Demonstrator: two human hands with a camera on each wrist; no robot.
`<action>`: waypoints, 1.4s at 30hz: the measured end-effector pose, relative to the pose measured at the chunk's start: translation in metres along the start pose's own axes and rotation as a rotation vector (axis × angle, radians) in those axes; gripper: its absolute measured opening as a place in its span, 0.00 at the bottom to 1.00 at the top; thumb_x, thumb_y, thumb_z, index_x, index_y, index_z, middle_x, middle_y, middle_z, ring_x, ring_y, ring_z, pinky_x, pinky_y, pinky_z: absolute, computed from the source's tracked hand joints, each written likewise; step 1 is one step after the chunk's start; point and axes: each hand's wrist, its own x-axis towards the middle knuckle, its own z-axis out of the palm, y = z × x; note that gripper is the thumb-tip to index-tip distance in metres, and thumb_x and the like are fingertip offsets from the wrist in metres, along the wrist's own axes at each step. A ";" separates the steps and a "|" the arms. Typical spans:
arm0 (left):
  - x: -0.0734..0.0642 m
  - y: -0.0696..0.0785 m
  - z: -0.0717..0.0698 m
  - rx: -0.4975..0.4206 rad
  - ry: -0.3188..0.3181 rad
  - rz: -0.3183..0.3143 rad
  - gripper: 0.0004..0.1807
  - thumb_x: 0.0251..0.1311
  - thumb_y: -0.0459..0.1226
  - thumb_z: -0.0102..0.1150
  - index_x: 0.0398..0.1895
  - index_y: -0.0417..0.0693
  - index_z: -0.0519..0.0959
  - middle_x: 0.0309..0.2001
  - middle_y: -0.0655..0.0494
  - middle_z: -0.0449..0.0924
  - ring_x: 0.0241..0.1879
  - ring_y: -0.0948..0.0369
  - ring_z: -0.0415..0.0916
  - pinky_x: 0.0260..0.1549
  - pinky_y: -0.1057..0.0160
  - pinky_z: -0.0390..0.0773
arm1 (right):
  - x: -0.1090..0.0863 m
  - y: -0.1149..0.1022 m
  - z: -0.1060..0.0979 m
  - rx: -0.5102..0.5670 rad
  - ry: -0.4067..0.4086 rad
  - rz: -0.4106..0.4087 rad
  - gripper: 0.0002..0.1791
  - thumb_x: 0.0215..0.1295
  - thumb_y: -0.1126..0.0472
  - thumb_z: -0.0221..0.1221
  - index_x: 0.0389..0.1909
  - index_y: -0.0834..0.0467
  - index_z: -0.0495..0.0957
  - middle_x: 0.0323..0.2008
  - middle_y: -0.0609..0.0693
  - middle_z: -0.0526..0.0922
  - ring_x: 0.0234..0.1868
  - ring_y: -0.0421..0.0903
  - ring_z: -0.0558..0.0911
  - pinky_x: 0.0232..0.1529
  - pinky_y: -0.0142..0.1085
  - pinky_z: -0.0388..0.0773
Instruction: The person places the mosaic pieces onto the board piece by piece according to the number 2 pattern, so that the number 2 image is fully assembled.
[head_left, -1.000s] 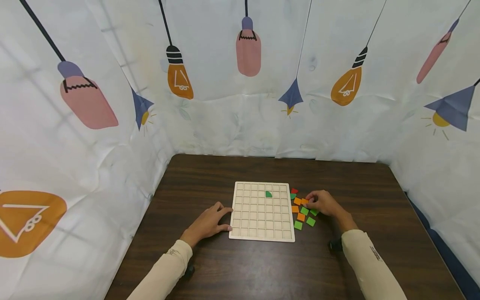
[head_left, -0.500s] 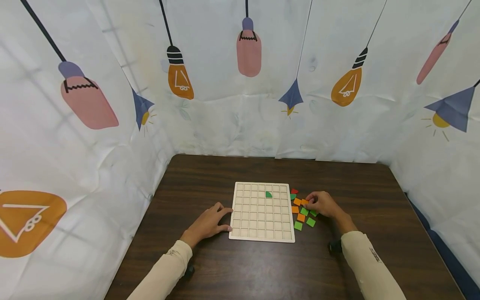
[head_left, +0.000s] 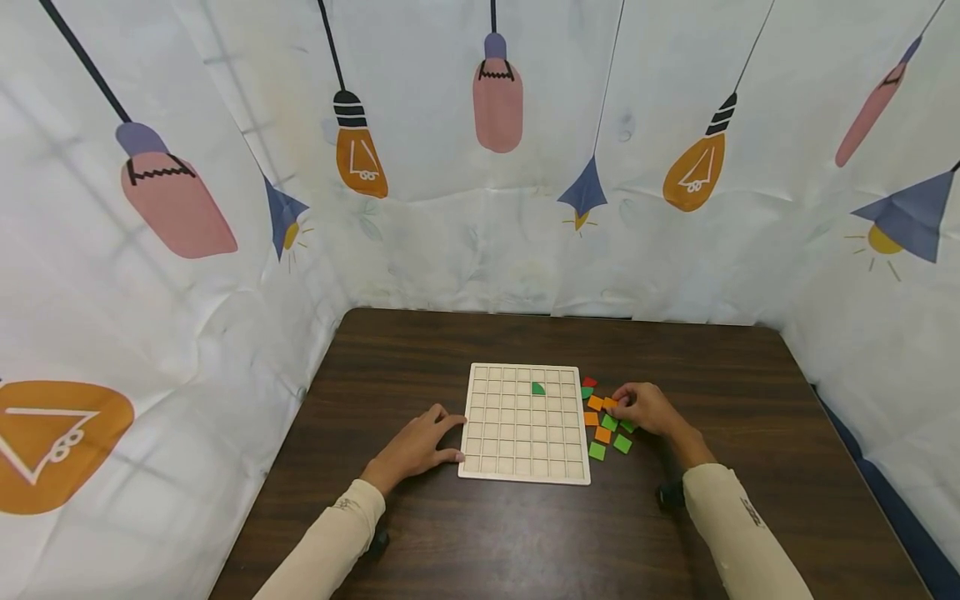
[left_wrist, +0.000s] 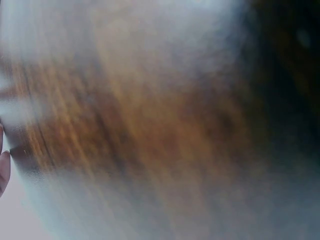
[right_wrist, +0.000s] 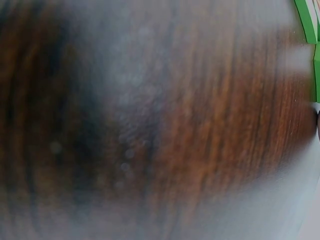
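In the head view, a pale wooden grid board (head_left: 523, 479) lies flat on the table. One green quarter-round tile (head_left: 537, 388) sits in a cell near its top. My left hand (head_left: 411, 446) is at the board's left edge, thumb and a finger touching the rim, spread apart. Along the right edge lie loose tiles: orange squares (head_left: 591, 419), green squares (head_left: 622, 444), a red piece (head_left: 589, 382) and a darker green one. My right hand (head_left: 651, 408) is over this group, fingertips at an orange tile (head_left: 610, 404); I cannot tell whether they pinch it.
The dark wood table (head_left: 540, 542) reaches to a white curtain (head_left: 450, 250) printed with lamps, which closes off the back and sides. Only blurred tabletop fills most of both wrist views; green tile edges (right_wrist: 316, 70) show at the right wrist view's margin.
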 end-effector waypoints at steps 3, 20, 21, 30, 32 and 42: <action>0.001 0.000 0.000 0.005 -0.004 -0.001 0.37 0.60 0.58 0.64 0.71 0.59 0.70 0.52 0.53 0.71 0.45 0.57 0.76 0.51 0.49 0.76 | 0.000 0.000 0.000 -0.004 0.004 -0.003 0.13 0.62 0.60 0.68 0.42 0.66 0.81 0.32 0.51 0.80 0.29 0.45 0.75 0.28 0.33 0.73; 0.001 0.000 0.000 0.018 -0.004 0.003 0.37 0.60 0.59 0.63 0.71 0.59 0.70 0.53 0.53 0.72 0.45 0.57 0.77 0.51 0.49 0.76 | 0.000 -0.004 -0.002 -0.081 0.007 -0.074 0.17 0.61 0.60 0.70 0.49 0.64 0.84 0.33 0.48 0.81 0.35 0.44 0.74 0.36 0.34 0.72; 0.001 0.000 0.000 0.017 -0.002 0.004 0.37 0.60 0.59 0.64 0.71 0.59 0.70 0.53 0.53 0.72 0.45 0.57 0.77 0.51 0.49 0.76 | 0.000 -0.004 -0.003 -0.090 0.009 -0.089 0.17 0.61 0.60 0.70 0.49 0.64 0.85 0.33 0.47 0.81 0.35 0.44 0.75 0.37 0.34 0.73; 0.001 0.000 0.001 0.014 -0.005 -0.014 0.37 0.60 0.59 0.64 0.71 0.60 0.70 0.52 0.53 0.72 0.45 0.57 0.76 0.51 0.50 0.76 | 0.003 -0.006 0.000 -0.092 0.018 -0.090 0.15 0.63 0.58 0.69 0.46 0.64 0.86 0.29 0.46 0.82 0.31 0.43 0.75 0.33 0.34 0.71; 0.001 0.000 0.001 0.016 -0.006 -0.014 0.37 0.60 0.59 0.63 0.71 0.60 0.70 0.52 0.53 0.72 0.45 0.57 0.76 0.51 0.50 0.76 | 0.004 -0.007 0.001 -0.082 0.021 -0.075 0.14 0.63 0.59 0.69 0.45 0.64 0.86 0.29 0.47 0.81 0.30 0.43 0.75 0.32 0.34 0.72; 0.001 0.000 0.001 0.017 -0.004 -0.009 0.37 0.60 0.60 0.63 0.71 0.59 0.70 0.52 0.53 0.72 0.45 0.58 0.77 0.52 0.49 0.76 | 0.003 -0.010 0.005 -0.070 0.028 -0.063 0.13 0.62 0.60 0.69 0.43 0.65 0.85 0.29 0.48 0.80 0.29 0.43 0.75 0.30 0.32 0.72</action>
